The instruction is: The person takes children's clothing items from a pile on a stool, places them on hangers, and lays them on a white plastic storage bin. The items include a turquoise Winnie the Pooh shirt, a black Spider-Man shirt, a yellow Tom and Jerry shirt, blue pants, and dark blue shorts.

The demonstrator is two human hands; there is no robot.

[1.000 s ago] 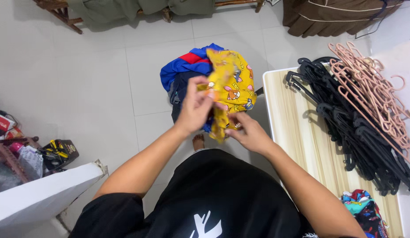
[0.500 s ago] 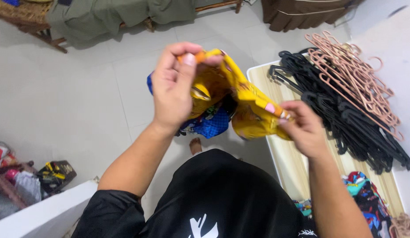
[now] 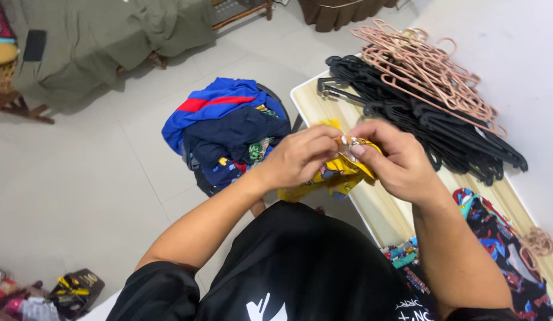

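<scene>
- pale tiled floor point(image 3: 80, 178) fills most of the view; an olive cloth point(image 3: 104, 35) is draped over wooden furniture at top left, cut off by the frame.
- light wood table point(image 3: 377, 208) on the right, far end out of frame.
- black hangers point(image 3: 431, 119) piled on the table, pink hangers point(image 3: 425, 65) lying on top of them.
- heap of blue and red clothes point(image 3: 223, 128) on the floor just left of the table; whatever holds it is hidden.
- printed colourful clothes point(image 3: 496, 238) at the table's near end, partly behind the right forearm.
- yellow printed garment point(image 3: 333, 175) bunched in front of the chest, over the table edge, mostly hidden by both hands.
- left hand point(image 3: 300, 157) fingers curled, pinching the garment.
- right hand point(image 3: 389, 157) fingers closed on the same spot; possibly a small clip or tag there, too small to tell.
- clutter point(image 3: 50, 294) at bottom left, blurred.
</scene>
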